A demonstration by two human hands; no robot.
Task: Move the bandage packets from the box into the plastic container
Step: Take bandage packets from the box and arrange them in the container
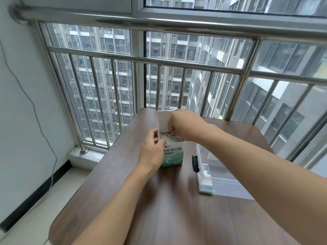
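A white and green bandage box (174, 153) stands upright on the dark wooden table (159, 209), its top lid flap (163, 121) raised. My left hand (153, 151) grips the box's left side. My right hand (182, 123) reaches down into the open top, fingers curled inside among white bandage packets (174, 137); whether they pinch one is hidden. A clear plastic container (212, 175) with a black side clasp (195, 163) lies to the right of the box, partly behind my right forearm.
A steel railing (177, 64) and window stand just past the table's far edge. A white wall with a hanging grey cable (35, 112) is on the left. The floor lies below the table's left edge.
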